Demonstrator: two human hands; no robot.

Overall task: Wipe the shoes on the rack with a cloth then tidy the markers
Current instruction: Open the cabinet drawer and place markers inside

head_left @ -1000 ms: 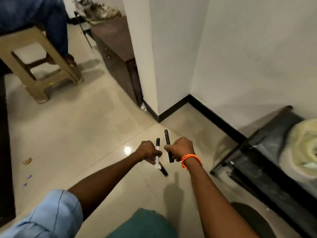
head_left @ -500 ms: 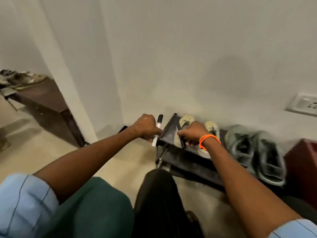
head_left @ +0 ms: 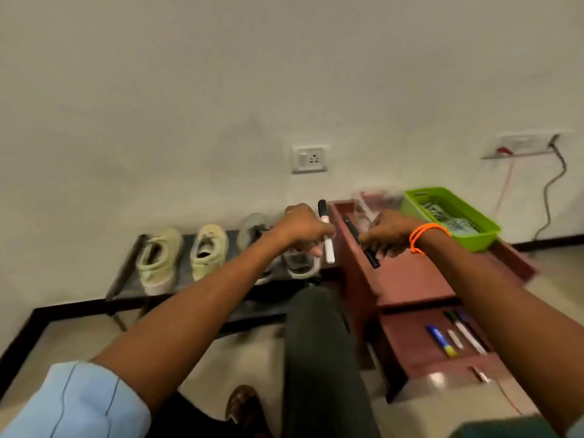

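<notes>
Against the wall, head view: a black rack [head_left: 126,273] carries a pale pair of shoes [head_left: 183,257] and a grey pair [head_left: 297,263] partly hidden by the left arm. Just right of the rack stands a red shelf [head_left: 407,279].

Left hand [head_left: 303,229]: fingers curled around a white marker [head_left: 326,237], black cap up, barrel near upright, held over the gap between rack and shelf.

Right hand [head_left: 392,233], orange band [head_left: 425,237] at the wrist: fingers curled around a black marker [head_left: 361,241], tilted, lower end toward the person, over the shelf's top.

Lower tier of the shelf: loose markers [head_left: 458,333] lying side by side; blur prevents a firm count. Green basket [head_left: 474,238] on the shelf top at right, contents unclear. Socket [head_left: 309,159] on the wall above the hands.
</notes>
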